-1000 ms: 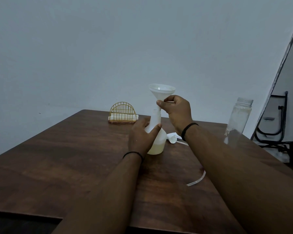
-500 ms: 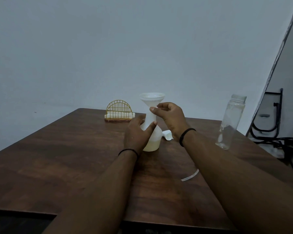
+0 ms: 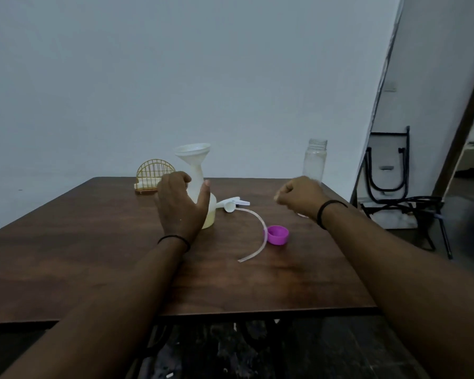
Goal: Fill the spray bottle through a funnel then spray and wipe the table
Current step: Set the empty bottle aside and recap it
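A white spray bottle (image 3: 210,212) with yellowish liquid at its bottom stands on the brown table (image 3: 93,255). A white funnel (image 3: 193,155) sits tilted in its neck. My left hand (image 3: 181,206) grips the bottle, thumb on its right side and fingers round the left. My right hand (image 3: 298,198) hovers to the right with curled fingers and holds nothing, in front of a clear open bottle (image 3: 315,162). The spray head (image 3: 231,205) lies behind the spray bottle, its tube (image 3: 256,236) curving toward me.
A purple cap (image 3: 277,234) lies beside the tube. A gold wire holder (image 3: 155,176) with white napkins stands at the table's far edge. Folded black chairs (image 3: 389,173) lean by the wall at the right. The table's near edge runs below my forearms.
My right hand has let go of the funnel and moved right, toward the clear bottle. The funnel now leans in the neck. My left hand stays on the spray bottle.
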